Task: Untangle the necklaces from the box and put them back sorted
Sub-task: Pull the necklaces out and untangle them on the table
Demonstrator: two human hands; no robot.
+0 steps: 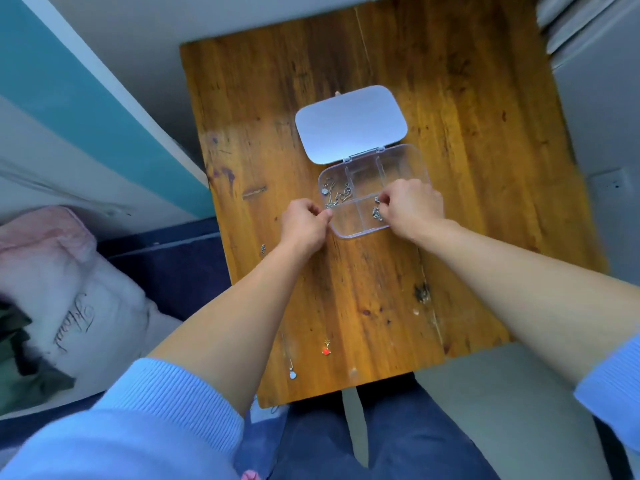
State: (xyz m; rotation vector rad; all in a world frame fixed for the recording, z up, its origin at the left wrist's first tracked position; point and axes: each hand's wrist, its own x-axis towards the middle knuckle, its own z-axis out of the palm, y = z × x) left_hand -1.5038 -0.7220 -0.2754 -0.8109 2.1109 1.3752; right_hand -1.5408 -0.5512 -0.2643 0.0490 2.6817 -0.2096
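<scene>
- The wooden table [450, 133] fills most of the view; its far edge is cut off at the top, and both hands work near its middle.
- The clear box [405, 164] lies open between and just beyond the two hands, its lid [349, 124] folded back flat on the far side.
- The left hand [303, 225] is closed at the box's near left corner, fingertips pinched together on something too fine to make out, perhaps a chain.
- The right hand [412, 206] covers the box's right side, fingers pinched on a small silver necklace [376, 212] in the near right compartment; the chain is mostly hidden under the hand.
- A tangle of silver necklaces [337, 195] sits in the left compartment, just beyond the left fingertips.
- Well behind the hands, near the table's front edge, lie a red pendant [326, 349] and a pale pendant [292, 374] on a faint chain.
</scene>
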